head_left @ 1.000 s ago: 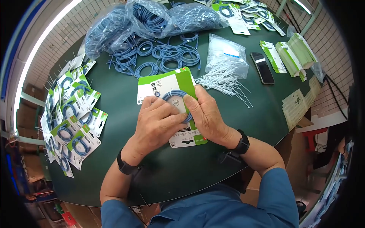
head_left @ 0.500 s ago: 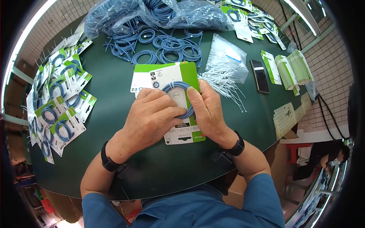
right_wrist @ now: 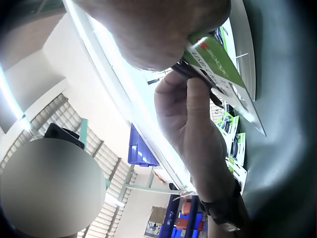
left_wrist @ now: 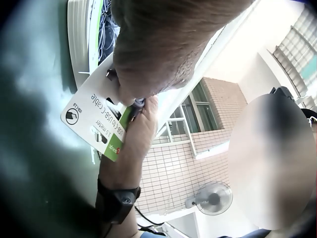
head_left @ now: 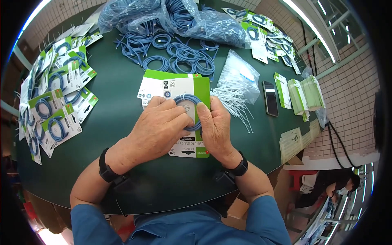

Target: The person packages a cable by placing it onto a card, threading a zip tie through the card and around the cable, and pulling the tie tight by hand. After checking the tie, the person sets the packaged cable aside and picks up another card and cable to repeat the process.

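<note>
In the head view, a white and green cable card (head_left: 190, 83) carries a coiled blue USB cable (head_left: 188, 98) bound with a white tie. My right hand (head_left: 216, 128) grips the card's right side, thumb pressed over the coil. Reaching across from the other side, my left hand (head_left: 157, 126) has its fingers curled at the coil's lower part. From the right wrist view, the thumb and forefinger of that left hand pinch the dark cable (right_wrist: 187, 70) close against the card. More cards (head_left: 149, 89) show behind the held one, to its upper left.
Carded cables (head_left: 57, 102) heap at the left, with another pile (head_left: 271, 41) at the far right. Loose blue coils (head_left: 185, 55) lie before a plastic bag of cables (head_left: 220, 28). White zip ties (head_left: 234, 96), a phone (head_left: 270, 98) and stacked cards (head_left: 298, 96) are at the right.
The head view has swung, shifting the table's contents leftward. Both hands stay at the same card and coil, with the left fingers slightly shifted along the coil.
</note>
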`<state>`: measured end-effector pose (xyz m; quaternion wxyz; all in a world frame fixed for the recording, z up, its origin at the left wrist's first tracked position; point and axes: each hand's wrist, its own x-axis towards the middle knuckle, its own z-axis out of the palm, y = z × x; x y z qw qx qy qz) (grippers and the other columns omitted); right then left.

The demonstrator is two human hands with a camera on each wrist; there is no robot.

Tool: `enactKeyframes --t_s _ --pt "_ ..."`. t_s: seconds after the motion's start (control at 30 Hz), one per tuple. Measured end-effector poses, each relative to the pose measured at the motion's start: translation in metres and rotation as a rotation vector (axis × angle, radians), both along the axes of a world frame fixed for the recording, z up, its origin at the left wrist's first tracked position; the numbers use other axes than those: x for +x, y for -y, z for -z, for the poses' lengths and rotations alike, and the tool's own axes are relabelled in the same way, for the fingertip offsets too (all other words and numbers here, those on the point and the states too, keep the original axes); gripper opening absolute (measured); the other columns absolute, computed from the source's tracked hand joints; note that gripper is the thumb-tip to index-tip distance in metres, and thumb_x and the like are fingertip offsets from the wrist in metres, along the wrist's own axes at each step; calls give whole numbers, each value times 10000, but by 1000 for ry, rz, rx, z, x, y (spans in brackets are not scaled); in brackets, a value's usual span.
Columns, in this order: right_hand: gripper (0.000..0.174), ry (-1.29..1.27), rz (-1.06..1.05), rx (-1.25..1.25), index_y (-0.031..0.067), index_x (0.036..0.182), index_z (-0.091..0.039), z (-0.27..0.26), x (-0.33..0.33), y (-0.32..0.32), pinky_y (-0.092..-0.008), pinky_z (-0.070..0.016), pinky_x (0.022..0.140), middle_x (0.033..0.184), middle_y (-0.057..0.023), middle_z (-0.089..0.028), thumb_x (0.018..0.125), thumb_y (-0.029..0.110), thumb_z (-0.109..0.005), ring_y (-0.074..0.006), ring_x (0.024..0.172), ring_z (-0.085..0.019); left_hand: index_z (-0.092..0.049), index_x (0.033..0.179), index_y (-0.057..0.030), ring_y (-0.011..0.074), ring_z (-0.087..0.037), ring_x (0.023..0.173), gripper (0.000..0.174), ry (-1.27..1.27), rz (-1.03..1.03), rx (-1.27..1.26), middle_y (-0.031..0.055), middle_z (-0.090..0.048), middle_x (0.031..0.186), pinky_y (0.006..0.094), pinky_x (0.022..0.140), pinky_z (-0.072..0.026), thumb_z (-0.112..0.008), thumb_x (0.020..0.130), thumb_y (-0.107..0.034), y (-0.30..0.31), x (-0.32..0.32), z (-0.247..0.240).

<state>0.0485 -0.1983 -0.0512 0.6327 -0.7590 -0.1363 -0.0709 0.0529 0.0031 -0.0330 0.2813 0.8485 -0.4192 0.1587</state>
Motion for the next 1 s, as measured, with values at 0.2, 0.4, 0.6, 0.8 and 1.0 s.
enactKeyframes --t_s 0.2,0.4,0.6,0.8,1.0 --pt "330 7 24 -7 -22 1192 -630 5 9 6 -218 -502 754 987 -15 -691 1142 290 -537 -37 880 -585 -691 1068 -106 282 -603 924 360 59 -6 -161 58 -621 975 415 844 -473 -868 755 -131 -3 4 9" --pt "347 -48 67 130 -18 1199 -629 -1 18 18 -214 -509 761 999 -21 -694 1147 308 -523 -36 872 -602 -630 1237 -61 204 -624 957 445 -259 -206 -652 78 -623 1027 336 779 -553 -841 846 -76 2 -4 4" --pt "362 -33 17 170 -17 1215 -622 -4 15 21 -207 -515 770 1027 -25 -702 1145 325 -524 -38 895 -616 -549 1364 -1 106 -613 933 465 -796 -212 -791 66 -656 1100 273 742 -557 -750 954 -90 4 -9 10" --pt "342 -87 -138 245 -16 1230 -622 0 18 27 -218 -524 780 1056 -26 -704 1136 300 -530 -41 912 -622 -613 1298 42 101 -644 884 358 -1075 -30 -843 68 -715 1081 272 793 -555 -701 1011 -153 9 -12 7" --pt "348 -76 -286 292 -22 1306 -616 -13 15 28 -238 -548 844 1114 -42 -718 1116 258 -534 -59 958 -645 -669 1250 28 97 -671 925 305 -1141 37 -868 57 -740 1057 266 831 -551 -708 1012 -158 -3 -16 7"
